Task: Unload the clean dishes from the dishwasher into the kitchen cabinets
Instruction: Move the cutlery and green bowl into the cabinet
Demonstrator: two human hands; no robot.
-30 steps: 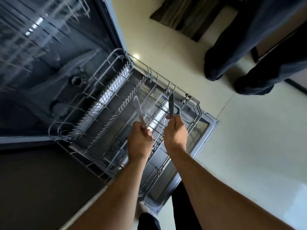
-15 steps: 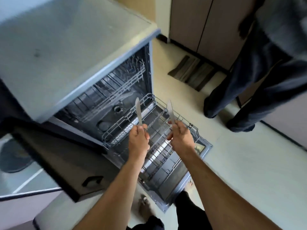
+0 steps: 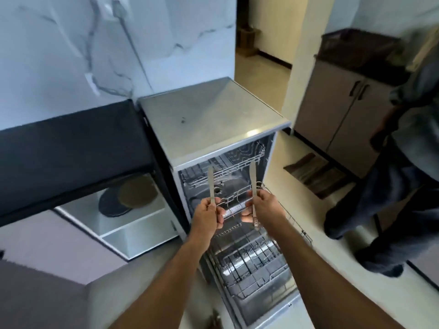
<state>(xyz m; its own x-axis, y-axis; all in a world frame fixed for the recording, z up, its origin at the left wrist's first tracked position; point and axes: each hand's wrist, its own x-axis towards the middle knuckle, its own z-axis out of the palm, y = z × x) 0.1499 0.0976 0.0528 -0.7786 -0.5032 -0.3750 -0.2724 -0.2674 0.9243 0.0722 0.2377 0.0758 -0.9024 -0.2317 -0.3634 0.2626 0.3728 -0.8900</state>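
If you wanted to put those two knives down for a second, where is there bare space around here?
The dishwasher's flat top, between the marble wall and its open front, looks bare apart from a small dark speck. The black counter left of it also looks bare. The pulled-out lower rack is all wire prongs, and round mats fill the shelf below the counter.

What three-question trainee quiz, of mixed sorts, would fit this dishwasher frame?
1. True or false: the left hand holds nothing.
2. Which is pulled out over the open dishwasher door: A) upper rack, B) lower rack?
3. Fill in: the right hand grips a ____, blade up.

Key: 1 false, it grips a knife; 2 B; 3 knife.
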